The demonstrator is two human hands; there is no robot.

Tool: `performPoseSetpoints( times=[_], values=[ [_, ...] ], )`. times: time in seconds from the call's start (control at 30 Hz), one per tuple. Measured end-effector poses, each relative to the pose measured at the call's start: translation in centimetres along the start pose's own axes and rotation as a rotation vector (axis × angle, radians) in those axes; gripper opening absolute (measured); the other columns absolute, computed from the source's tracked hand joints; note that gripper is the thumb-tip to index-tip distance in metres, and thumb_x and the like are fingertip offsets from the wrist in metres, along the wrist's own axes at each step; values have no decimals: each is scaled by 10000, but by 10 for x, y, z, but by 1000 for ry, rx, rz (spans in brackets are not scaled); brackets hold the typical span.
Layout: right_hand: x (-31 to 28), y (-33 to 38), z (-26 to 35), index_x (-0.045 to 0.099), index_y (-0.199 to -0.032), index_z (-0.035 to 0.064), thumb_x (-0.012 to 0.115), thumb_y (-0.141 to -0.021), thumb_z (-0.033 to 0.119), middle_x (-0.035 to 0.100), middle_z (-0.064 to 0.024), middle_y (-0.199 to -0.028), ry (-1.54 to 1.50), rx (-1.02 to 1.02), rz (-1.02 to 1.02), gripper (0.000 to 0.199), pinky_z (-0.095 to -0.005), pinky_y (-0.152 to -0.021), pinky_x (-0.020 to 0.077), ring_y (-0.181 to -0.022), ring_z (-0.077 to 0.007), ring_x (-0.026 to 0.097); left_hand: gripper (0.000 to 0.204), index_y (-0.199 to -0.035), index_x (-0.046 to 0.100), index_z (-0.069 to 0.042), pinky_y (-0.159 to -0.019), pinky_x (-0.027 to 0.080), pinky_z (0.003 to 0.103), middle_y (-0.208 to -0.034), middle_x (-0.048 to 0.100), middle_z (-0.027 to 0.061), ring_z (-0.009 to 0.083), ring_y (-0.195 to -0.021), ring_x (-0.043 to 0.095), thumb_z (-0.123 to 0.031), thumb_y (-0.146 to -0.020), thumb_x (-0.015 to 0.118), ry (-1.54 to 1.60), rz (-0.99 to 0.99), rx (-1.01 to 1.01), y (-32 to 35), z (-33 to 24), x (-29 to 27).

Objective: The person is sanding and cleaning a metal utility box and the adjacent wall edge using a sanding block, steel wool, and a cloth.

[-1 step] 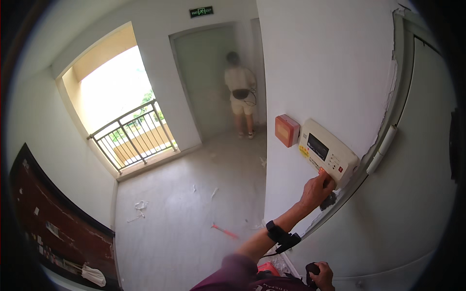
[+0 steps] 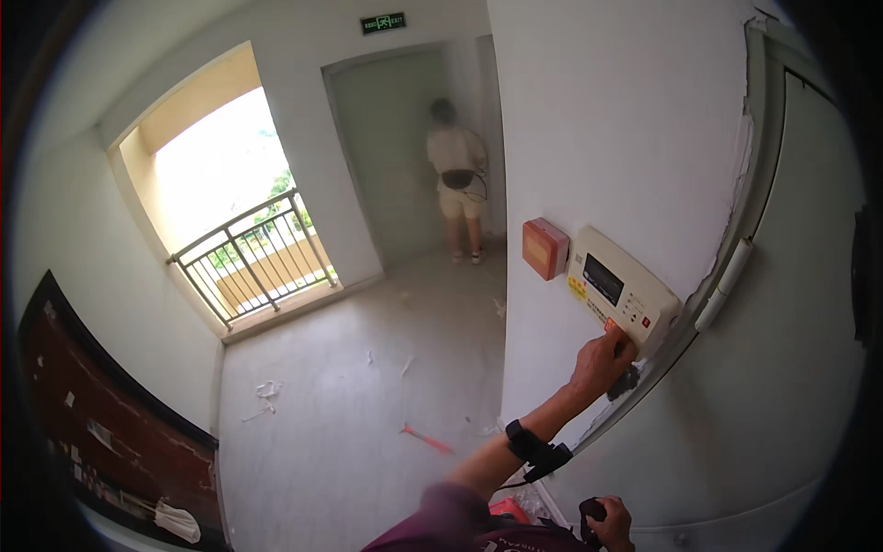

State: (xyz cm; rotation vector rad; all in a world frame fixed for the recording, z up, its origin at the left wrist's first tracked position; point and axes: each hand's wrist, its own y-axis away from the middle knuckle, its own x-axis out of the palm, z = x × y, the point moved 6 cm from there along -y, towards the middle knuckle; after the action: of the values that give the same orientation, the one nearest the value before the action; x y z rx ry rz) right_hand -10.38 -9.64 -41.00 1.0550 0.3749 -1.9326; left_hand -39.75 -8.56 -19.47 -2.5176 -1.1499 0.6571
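Note:
My left hand [image 2: 602, 363] reaches up to a cream wall-mounted control panel [image 2: 635, 281] with a dark screen and small buttons. Its fingers are closed at the panel's lower edge, beside a small orange label [image 2: 611, 324]; whether they pinch anything is hidden. A black strap with a small box [image 2: 533, 449] is round that wrist. Low in front of my body, my right hand [image 2: 614, 526] is curled against a black thing [image 2: 590, 523], whose kind I cannot make out. A red square box [image 2: 544, 248] is fixed to the wall left of the panel.
A grey door [image 2: 773, 386] with a rough-edged frame stands close on the right. Another person [image 2: 457, 166] faces the far door [image 2: 391, 156]. A railing [image 2: 253, 258] crosses the opening at left. A red-handled tool [image 2: 426, 439] and white scraps [image 2: 267, 391] lie on the floor.

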Motion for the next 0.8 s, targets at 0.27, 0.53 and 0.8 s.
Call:
performPoseSetpoints(
  times=[0.27, 0.53, 0.8],
  values=[
    [-3, -14, 10, 626, -985, 71, 775, -600, 165, 592, -137, -969, -59, -162, -94, 424, -396, -774, 500, -895, -322, 603, 135, -824, 518, -27, -618, 499, 428, -722, 614, 203, 373, -675, 623, -148, -796, 572, -136, -91, 108, -1, -12, 0],
    [-17, 0, 6, 623, -1006, 105, 740, -658, 173, 598, -104, -1002, -102, -137, -169, 373, -368, -764, 500, -906, -294, 605, 86, -754, 582, -5, -563, 473, 308, -626, 598, 126, 173, -549, 590, -84, -754, 614, -66, -195, 86, 1, -11, 5],
    [-19, 18, -12, 629, -990, 116, 739, -685, 217, 606, -97, -969, -112, -87, -216, 339, -371, -759, 501, -900, -294, 609, 82, -837, 591, -24, -621, 463, 253, -677, 619, 54, 97, -616, 556, -92, -800, 618, 70, -140, -115, 19, 3, 7]
  ],
)
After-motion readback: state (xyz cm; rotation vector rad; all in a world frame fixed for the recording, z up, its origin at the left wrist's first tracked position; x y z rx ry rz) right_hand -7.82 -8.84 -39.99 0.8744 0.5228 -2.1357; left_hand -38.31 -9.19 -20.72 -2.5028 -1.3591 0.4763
